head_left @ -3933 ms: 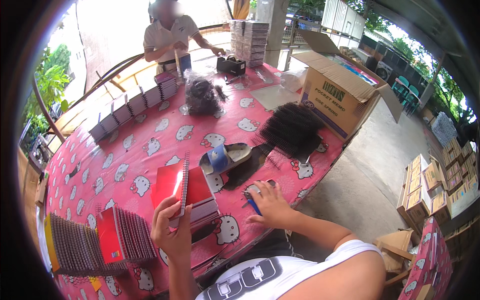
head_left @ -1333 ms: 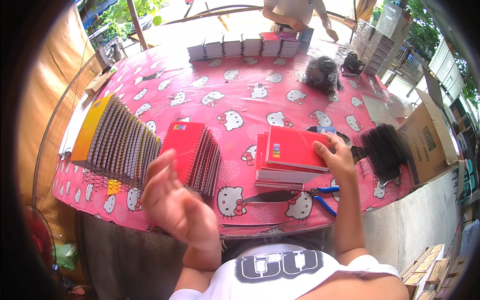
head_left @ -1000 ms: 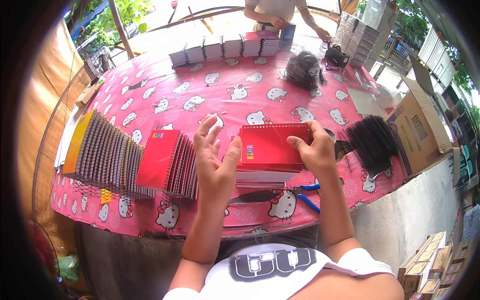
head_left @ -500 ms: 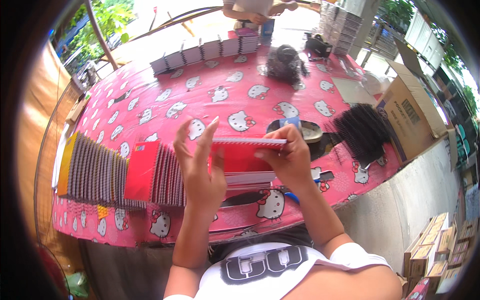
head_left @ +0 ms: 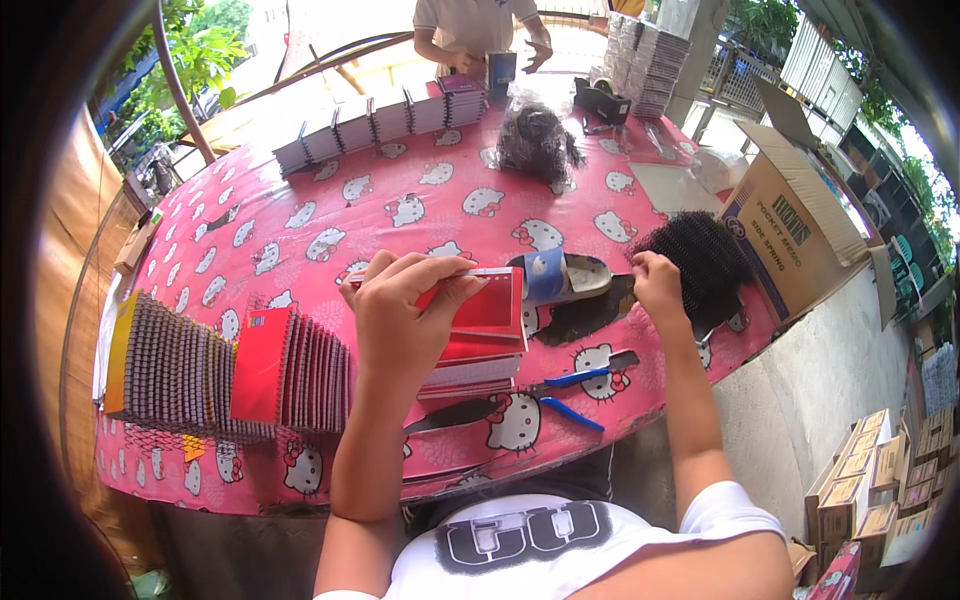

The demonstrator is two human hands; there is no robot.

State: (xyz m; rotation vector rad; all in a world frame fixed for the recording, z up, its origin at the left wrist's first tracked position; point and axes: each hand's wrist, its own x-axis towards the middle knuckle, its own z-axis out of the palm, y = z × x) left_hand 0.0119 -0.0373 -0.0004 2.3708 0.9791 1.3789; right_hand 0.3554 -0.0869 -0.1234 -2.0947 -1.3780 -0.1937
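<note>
My left hand [head_left: 400, 310] is closed on the top edge of a small red-covered notebook [head_left: 492, 305], pinching it between thumb and fingers; punched holes run along that edge. Under it lies a stack of similar red-covered notebooks [head_left: 468, 372] with white pages. Fingertips together, my right hand [head_left: 657, 285] is at the left edge of a heap of black spiral binding coils [head_left: 700, 262]. Whatever it pinches is too small to make out. Blue-handled pliers [head_left: 578, 377] lie on the table near the stack.
Red spiral notebooks [head_left: 262, 370] and yellow ones [head_left: 160, 355] stand in rows at left. A blue-strapped slipper [head_left: 565, 277] lies mid-table. Beyond are a bundle in clear plastic [head_left: 535, 140], notebook stacks [head_left: 390, 120] and a co-worker holding a blue notebook [head_left: 501, 68]. An open carton [head_left: 795, 225] stands at right.
My right hand has let go of the red notebook and moved right to the black coils. My left hand has closed on the notebook's top edge.
</note>
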